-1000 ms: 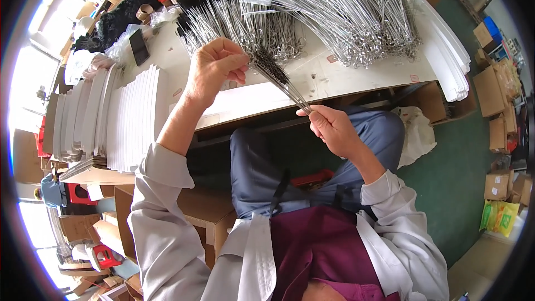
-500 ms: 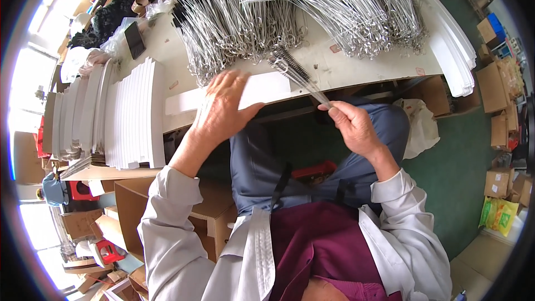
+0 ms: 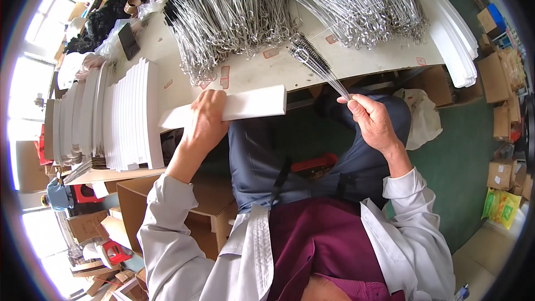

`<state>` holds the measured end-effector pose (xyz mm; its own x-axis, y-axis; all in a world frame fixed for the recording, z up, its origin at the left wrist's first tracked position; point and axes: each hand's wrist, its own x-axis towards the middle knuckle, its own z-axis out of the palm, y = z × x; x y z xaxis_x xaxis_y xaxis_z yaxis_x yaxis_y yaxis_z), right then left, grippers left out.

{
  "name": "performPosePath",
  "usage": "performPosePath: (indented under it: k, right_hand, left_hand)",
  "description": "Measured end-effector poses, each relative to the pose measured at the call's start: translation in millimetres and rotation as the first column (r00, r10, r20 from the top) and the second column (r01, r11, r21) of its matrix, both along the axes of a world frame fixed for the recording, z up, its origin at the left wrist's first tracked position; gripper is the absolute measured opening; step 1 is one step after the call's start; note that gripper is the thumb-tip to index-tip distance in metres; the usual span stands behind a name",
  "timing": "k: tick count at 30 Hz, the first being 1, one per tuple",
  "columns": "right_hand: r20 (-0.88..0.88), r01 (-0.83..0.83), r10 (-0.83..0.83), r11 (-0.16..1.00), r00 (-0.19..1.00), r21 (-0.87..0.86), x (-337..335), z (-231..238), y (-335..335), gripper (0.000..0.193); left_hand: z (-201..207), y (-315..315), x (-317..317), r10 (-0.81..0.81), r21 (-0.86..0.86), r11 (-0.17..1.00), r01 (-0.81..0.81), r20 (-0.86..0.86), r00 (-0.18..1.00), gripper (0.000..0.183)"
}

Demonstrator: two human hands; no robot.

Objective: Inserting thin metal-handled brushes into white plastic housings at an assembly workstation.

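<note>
My left hand [image 3: 206, 120] is closed over a long, narrow white box [image 3: 256, 103], which lies level at the table's front edge, its right end sticking out past my fingers. In my right hand [image 3: 372, 120] is a small bunch of wire brushes [image 3: 319, 66], pinched by their thin ends between thumb and fingers. Their dark bristles and a wire loop point up and left, over the table edge. The two hands are well apart. Beyond them, a big heap of wire brushes [image 3: 228, 22] with looped ends lies on the table [image 3: 251, 73].
A second brush heap [image 3: 356, 5] is at the back right, beside stacked white boxes [image 3: 448, 33]. More white boxes [image 3: 131, 114] stand in a row on the left. A dark phone [image 3: 128, 42] lies behind them. An open cardboard box [image 3: 212, 212] sits below my left arm.
My left hand has gone from spread fingers over the flat white box to gripping it, and the box is raised a little. My right hand has moved slightly right with the brushes.
</note>
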<state>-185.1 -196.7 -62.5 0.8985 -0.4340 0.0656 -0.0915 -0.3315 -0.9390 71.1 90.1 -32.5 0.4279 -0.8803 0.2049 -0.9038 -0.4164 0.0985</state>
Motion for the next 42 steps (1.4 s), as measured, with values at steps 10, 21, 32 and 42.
performPosePath:
  k: [10, 21, 32, 42]
  right_hand:
    - [-0.081, -0.154, 0.168, 0.976, 0.982, 0.157, -5.1, 23.7, 25.9, 0.036]
    - [-0.167, -0.394, 0.475, 0.845, 0.864, 0.362, -7.3, 27.0, 46.8, 0.032]
    - [-0.256, -0.366, 0.532, 0.791, 0.807, 0.491, 3.6, 14.6, 38.0, 0.034]
    - [-0.326, -0.394, 0.469, 0.878, 0.821, 0.273, 8.7, 10.3, 41.0, 0.032]
  left_hand:
    - [106.4, 8.8, 38.8, -0.128, -0.483, 0.636, -0.601, -0.835, 0.535, 0.028]
    - [24.5, 23.2, 94.7, -0.643, -0.42, 0.212, -0.882, -0.74, 0.198, 0.039]
    - [7.3, 22.1, 75.6, -0.728, -0.394, 0.188, -0.9, -0.671, 0.141, 0.039]
    - [2.7, 7.0, 35.4, -0.685, -0.332, 0.094, -0.939, -0.705, 0.181, 0.036]
